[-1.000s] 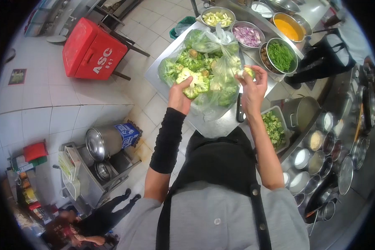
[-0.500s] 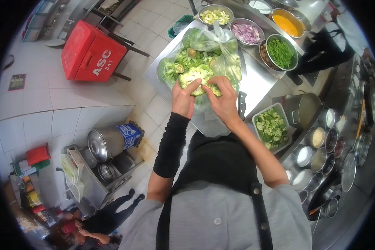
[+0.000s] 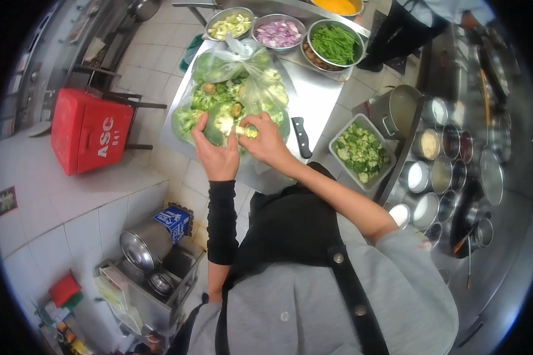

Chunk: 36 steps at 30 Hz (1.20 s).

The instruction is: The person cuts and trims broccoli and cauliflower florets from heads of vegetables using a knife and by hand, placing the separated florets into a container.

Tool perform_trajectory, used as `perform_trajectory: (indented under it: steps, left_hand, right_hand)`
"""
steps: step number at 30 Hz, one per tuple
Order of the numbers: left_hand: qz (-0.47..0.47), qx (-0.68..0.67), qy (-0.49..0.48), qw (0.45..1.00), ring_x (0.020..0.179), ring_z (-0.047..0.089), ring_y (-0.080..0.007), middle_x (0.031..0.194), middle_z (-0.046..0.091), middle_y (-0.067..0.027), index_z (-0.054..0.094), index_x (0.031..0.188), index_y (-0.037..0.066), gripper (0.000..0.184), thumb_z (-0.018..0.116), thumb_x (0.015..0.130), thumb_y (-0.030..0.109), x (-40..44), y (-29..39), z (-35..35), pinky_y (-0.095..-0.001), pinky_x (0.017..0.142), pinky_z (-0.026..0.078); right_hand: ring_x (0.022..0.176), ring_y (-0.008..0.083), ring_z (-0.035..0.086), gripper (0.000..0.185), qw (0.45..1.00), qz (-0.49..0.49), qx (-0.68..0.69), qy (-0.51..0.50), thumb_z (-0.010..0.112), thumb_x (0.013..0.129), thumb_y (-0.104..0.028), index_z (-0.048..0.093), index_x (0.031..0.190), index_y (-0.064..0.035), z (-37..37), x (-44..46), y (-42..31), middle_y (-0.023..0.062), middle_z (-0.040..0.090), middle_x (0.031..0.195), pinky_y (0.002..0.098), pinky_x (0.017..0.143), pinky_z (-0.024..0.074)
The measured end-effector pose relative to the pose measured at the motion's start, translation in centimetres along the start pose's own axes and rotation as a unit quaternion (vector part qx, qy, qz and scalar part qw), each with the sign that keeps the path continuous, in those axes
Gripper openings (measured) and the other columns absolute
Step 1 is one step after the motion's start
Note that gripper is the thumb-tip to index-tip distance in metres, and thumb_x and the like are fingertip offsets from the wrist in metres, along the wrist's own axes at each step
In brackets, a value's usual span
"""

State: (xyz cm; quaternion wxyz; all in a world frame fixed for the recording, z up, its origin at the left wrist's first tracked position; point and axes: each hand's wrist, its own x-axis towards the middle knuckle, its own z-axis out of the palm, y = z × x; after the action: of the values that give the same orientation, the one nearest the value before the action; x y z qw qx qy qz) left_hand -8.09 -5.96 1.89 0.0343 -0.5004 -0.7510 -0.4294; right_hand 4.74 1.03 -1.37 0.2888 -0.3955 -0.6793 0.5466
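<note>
My left hand [image 3: 217,155] is closed around a broccoli head [image 3: 220,121], its pale cut side partly showing between thumb and fingers. Beside it, my right hand [image 3: 267,141] pinches a small yellow-green broccoli floret [image 3: 249,132]; whether the floret is fully apart from the head I cannot tell. Both hands are over a clear plastic bag [image 3: 259,64] filled with broccoli pieces, which lies on the steel table [image 3: 317,97]. A knife with a black handle [image 3: 301,137] rests on the table to the right of the bag.
A white basket of broccoli florets [image 3: 363,148] stands to the right, beside a large pot [image 3: 397,112]. Bowls of chopped onion [image 3: 278,32], green vegetables [image 3: 336,44] and pale pieces [image 3: 230,25] line the far side. Another person [image 3: 405,29] stands at upper right.
My view has turned, so the table and bag appear further left. The right hand has shifted to the side of the broccoli head and now pinches a floret there.
</note>
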Motion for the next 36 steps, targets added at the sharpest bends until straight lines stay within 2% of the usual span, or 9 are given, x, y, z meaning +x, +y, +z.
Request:
perform_trajectory:
  steps: [4, 8, 15, 19, 22, 27, 28, 31, 36]
  left_hand:
    - [-0.115, -0.044, -0.042, 0.992, 0.131, 0.063, -0.0343, 0.141, 0.064, -0.0210, 0.052, 0.148, -0.004, 0.069, 0.087, 0.090, 0.010, 0.8, -1.3, -1.3, -0.0435, 0.113, 0.049]
    - [-0.397, -0.420, -0.021, 0.816, 0.132, 0.065, -0.0275, 0.144, 0.065, -0.0146, 0.051, 0.153, -0.002, 0.058, 0.075, 0.101, 0.006, 1.4, -3.8, -2.7, -0.0446, 0.109, 0.056]
    - [-0.488, -0.582, -0.034, 0.649, 0.134, 0.064, -0.0322, 0.146, 0.066, -0.0159, 0.055, 0.148, -0.002, 0.046, 0.066, 0.106, 0.013, 0.3, -5.5, -3.0, -0.0507, 0.110, 0.056]
    - [-0.475, -0.575, -0.070, 0.662, 0.132, 0.066, -0.0327, 0.143, 0.067, -0.0175, 0.054, 0.149, 0.001, 0.047, 0.066, 0.106, 0.017, -0.6, -6.0, -2.4, -0.0498, 0.106, 0.058]
    - [-0.452, -0.497, -0.074, 0.737, 0.128, 0.067, -0.0345, 0.141, 0.066, -0.0177, 0.053, 0.149, 0.005, 0.046, 0.066, 0.107, 0.020, -0.3, -3.9, -3.1, -0.0502, 0.103, 0.059]
    - [-0.465, -0.585, -0.064, 0.661, 0.124, 0.068, -0.0328, 0.140, 0.065, -0.0160, 0.055, 0.140, 0.008, 0.036, 0.065, 0.109, 0.021, -1.7, -5.4, -3.2, -0.0495, 0.099, 0.060]
    - [-0.464, -0.616, -0.049, 0.635, 0.123, 0.069, -0.0316, 0.139, 0.065, -0.0155, 0.056, 0.138, 0.008, 0.033, 0.064, 0.109, 0.022, -2.1, -5.9, -3.1, -0.0489, 0.098, 0.060]
    - [-0.468, -0.570, -0.036, 0.674, 0.119, 0.069, -0.0263, 0.130, 0.067, -0.0132, 0.059, 0.128, 0.008, 0.026, 0.069, 0.108, 0.022, -2.5, -5.0, -3.3, -0.0470, 0.094, 0.062]
    - [-0.460, -0.475, -0.098, 0.744, 0.116, 0.065, -0.0187, 0.125, 0.066, -0.0075, 0.065, 0.118, 0.009, 0.020, 0.077, 0.102, 0.017, -3.8, -5.2, -3.5, -0.0385, 0.096, 0.054]
  right_hand:
    - [0.112, 0.0399, 0.064, 0.031, 0.999, -0.011, -0.046, 0.015, 0.076, 0.094, -0.017, 0.071, 0.121, -0.0018, -3.7, -2.7, 0.1, 0.0233, 0.059, 0.121, 0.0439, 0.099, 0.0527]
    - [0.110, 0.0351, 0.069, 0.026, 0.969, -0.028, -0.101, 0.223, 0.078, 0.096, -0.016, 0.076, 0.118, -0.0022, -10.3, -6.1, 2.0, 0.0180, 0.068, 0.119, 0.0421, 0.100, 0.0537]
    - [0.080, 0.0222, 0.071, 0.027, 0.792, 0.365, 0.182, 0.454, 0.080, 0.091, -0.006, 0.077, 0.117, -0.0002, -17.7, -13.7, 28.5, 0.0151, 0.072, 0.110, 0.0366, 0.065, 0.0607]
    - [0.074, 0.0233, 0.074, 0.037, 0.797, 0.403, 0.032, 0.448, 0.079, 0.086, -0.003, 0.079, 0.123, -0.0022, -21.7, -19.4, 40.6, 0.0111, 0.075, 0.087, 0.0374, 0.064, 0.0633]
    - [0.091, 0.0232, 0.075, 0.068, 0.778, 0.403, 0.117, 0.468, 0.085, 0.087, -0.010, 0.063, 0.151, -0.0063, -24.1, -20.7, 40.5, 0.0183, 0.076, 0.120, 0.0373, 0.065, 0.0644]
    - [0.126, 0.0352, 0.069, 0.076, 0.862, 0.325, 0.024, 0.389, 0.086, 0.088, -0.030, 0.058, 0.151, 0.0033, -25.7, -21.8, 42.1, 0.0233, 0.071, 0.141, 0.0453, 0.107, 0.0519]
    - [0.124, 0.0362, 0.070, 0.072, 0.852, 0.369, -0.196, 0.314, 0.082, 0.093, -0.031, 0.059, 0.152, 0.0036, -26.8, -21.9, 44.7, 0.0243, 0.071, 0.140, 0.0450, 0.106, 0.0519]
    - [0.114, 0.0311, 0.072, 0.054, 0.870, 0.393, -0.041, 0.296, 0.076, 0.100, -0.020, 0.063, 0.146, 0.0053, -24.5, -17.8, 37.5, 0.0221, 0.074, 0.132, 0.0407, 0.102, 0.0559]
    - [0.117, 0.0242, 0.068, 0.027, 0.958, 0.055, -0.137, 0.245, 0.067, 0.105, -0.005, 0.072, 0.130, 0.0035, -16.0, -10.5, 18.5, 0.0123, 0.074, 0.125, 0.0389, 0.103, 0.0549]
